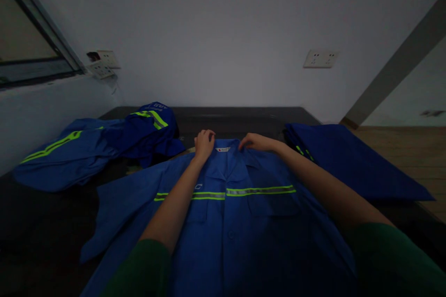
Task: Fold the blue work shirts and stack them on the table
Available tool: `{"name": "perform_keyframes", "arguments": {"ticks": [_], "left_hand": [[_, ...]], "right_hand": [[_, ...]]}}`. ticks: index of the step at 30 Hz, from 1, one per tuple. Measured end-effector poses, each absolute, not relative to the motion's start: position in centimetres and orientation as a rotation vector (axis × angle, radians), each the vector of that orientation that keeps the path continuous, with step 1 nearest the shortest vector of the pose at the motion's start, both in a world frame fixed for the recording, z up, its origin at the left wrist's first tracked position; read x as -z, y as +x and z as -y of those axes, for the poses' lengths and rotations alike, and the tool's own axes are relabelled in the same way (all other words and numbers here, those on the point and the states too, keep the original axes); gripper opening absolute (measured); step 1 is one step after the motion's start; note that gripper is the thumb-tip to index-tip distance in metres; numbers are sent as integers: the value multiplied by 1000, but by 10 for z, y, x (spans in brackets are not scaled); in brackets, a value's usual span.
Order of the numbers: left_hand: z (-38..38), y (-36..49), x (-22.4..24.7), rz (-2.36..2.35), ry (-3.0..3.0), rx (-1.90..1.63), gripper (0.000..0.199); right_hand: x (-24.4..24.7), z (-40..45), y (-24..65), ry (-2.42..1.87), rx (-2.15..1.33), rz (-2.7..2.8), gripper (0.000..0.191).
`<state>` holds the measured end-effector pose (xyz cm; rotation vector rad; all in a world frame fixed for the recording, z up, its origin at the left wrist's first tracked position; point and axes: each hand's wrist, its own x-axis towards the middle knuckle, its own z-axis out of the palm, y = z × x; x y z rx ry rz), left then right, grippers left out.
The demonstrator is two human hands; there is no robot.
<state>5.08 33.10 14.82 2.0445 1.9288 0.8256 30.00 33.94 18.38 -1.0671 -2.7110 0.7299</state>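
A blue work shirt (pixel 216 213) with yellow-green and grey reflective stripes lies spread out, front side up, its collar away from me. My left hand (pixel 204 142) is at the left end of the collar, its fingers curled in at the fabric. At the collar's right end, my right hand (pixel 256 141) has thumb and fingers bent together on the cloth. Between them a white label (pixel 223 149) shows inside the neck. The sleeve on the left lies spread outward; my right forearm partly covers the other side.
Crumpled blue garments (pixel 69 148) with reflective stripes lie at the left, beside a darker blue heap (pixel 149 129). Folded dark blue clothing (pixel 348 157) rests at the right. Behind the dark surface (pixel 223 118) stands a wall with sockets (pixel 320 59); a window is at upper left.
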Motion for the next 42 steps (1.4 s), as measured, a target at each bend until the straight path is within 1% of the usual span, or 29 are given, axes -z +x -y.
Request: {"name": "perform_keyframes", "arguments": {"ticks": [3, 4, 7, 10, 14, 17, 20, 24, 25, 28, 31, 32, 34, 37, 39, 42], "left_hand": [[-323, 76, -155, -1660, 2152, -543, 14], [-319, 86, -155, -1579, 2173, -451, 16], [-301, 110, -149, -1450, 2217, -282, 29], [-289, 121, -144, -1459, 2251, -240, 29], [-289, 121, -142, -1500, 2271, -223, 16], [-292, 118, -140, -1520, 2268, -216, 11], [-291, 117, -136, -1532, 2269, -241, 13], [-293, 114, -139, -1507, 2277, -289, 23], [-294, 112, -142, -1494, 2278, -301, 24], [-299, 102, -157, -1441, 2289, -348, 23], [-291, 82, -169, -1366, 2316, -345, 18], [-284, 74, -170, -1344, 2324, -328, 17], [-265, 58, -165, -1316, 2359, -289, 22], [-236, 38, -147, -1328, 2441, -248, 36], [-222, 30, -131, -1360, 2468, -257, 42], [-215, 28, -115, -1395, 2468, -314, 45]], "right_hand": [[-175, -336, 297, -995, -668, 2833, 25], [-172, -335, 296, -999, -601, 2849, 21], [-167, -335, 294, -1027, -465, 2859, 11], [-162, -334, 293, -1060, -417, 2821, 8], [-149, -327, 290, -1116, -363, 2739, 11], [-135, -317, 284, -1203, -296, 2653, 14], [-123, -305, 278, -1302, -174, 2534, 20], [-123, -291, 275, -1385, -95, 2353, 33], [-127, -287, 274, -1400, -94, 2294, 33], [-140, -270, 272, -1357, -161, 2208, 26], [-145, -247, 265, -1206, -305, 2277, 23], [-143, -239, 262, -1171, -352, 2300, 25], [-137, -227, 256, -1148, -424, 2331, 36], [-124, -215, 247, -1182, -471, 2379, 52], [-117, -211, 241, -1218, -451, 2408, 55], [-113, -207, 235, -1252, -391, 2414, 53]]}}
